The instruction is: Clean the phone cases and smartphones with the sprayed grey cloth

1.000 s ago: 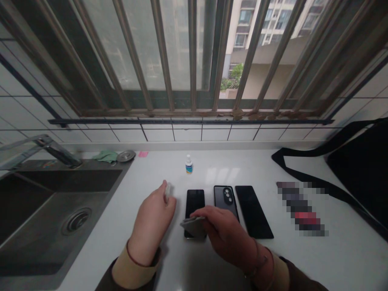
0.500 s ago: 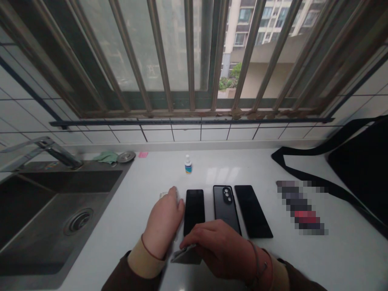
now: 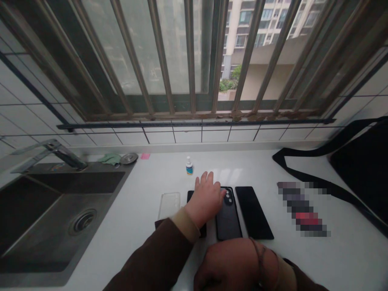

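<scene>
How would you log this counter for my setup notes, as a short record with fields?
Left hand: fingers spread, over a black phone, reaching a dark-cased phone near its camera
Right hand: low in view, below the dark-cased phone; nothing visible in it
Things nearby: clear phone case; another black phone; small dropper bottle
Rest: white counter; stainless steel sink; green cloth; black bag

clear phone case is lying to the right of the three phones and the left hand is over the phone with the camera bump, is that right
Not quite. The clear phone case lies to the left of the leftmost phone, between it and the sink, not to the right of the phones, as the head view shows. The left hand is over the phone with the camera bump, as you said.
</scene>
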Demonstrator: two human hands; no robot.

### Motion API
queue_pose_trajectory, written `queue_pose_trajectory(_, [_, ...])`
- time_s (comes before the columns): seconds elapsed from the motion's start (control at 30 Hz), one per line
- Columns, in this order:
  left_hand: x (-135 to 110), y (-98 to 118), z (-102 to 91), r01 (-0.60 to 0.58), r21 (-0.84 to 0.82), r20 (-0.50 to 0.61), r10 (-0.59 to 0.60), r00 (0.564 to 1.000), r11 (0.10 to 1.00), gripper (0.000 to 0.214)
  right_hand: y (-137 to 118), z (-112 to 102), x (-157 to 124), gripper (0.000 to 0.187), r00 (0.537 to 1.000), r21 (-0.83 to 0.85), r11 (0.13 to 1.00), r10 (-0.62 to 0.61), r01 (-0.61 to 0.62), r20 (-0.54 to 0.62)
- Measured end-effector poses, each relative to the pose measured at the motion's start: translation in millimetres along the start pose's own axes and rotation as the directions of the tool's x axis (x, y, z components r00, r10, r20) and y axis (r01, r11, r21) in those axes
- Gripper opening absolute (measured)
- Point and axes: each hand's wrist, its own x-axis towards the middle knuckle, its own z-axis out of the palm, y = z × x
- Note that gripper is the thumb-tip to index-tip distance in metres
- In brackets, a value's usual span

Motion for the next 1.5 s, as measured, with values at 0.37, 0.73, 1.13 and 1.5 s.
queue_pose_trajectory(0.37, [3,-9,4.8,0.034,-0.178,0.021,-0.03,0.999,0.983,0.043,10,-9,-2,0.024,1.0,0.061,0.998,0.025,-0.024,-0.018])
queue_pose_trajectory(0.73, [-3,-7,9.0,-0.11,-0.147,-0.099,0.096,0.99,0.983,0.015,6,-9,-5,0.019,0.999,0.129,0.991,0.038,-0.036,-0.017])
queue_pose_trajectory(1.13, [-49,-34,-57.9,-0.025,-0.922,-0.243,-0.528,0.814,0.385,0.024,21,-4,2,0.013,0.991,0.369,0.928,-0.094,0.052,0.098])
queue_pose_trajectory(1.5, [-65,-24,-55.7,0.062,-0.619,0.519,-0.348,0.781,-0.783,0.046,18,-8,-4,0.052,0.967,0.679,0.692,-0.121,0.244,-0.224])
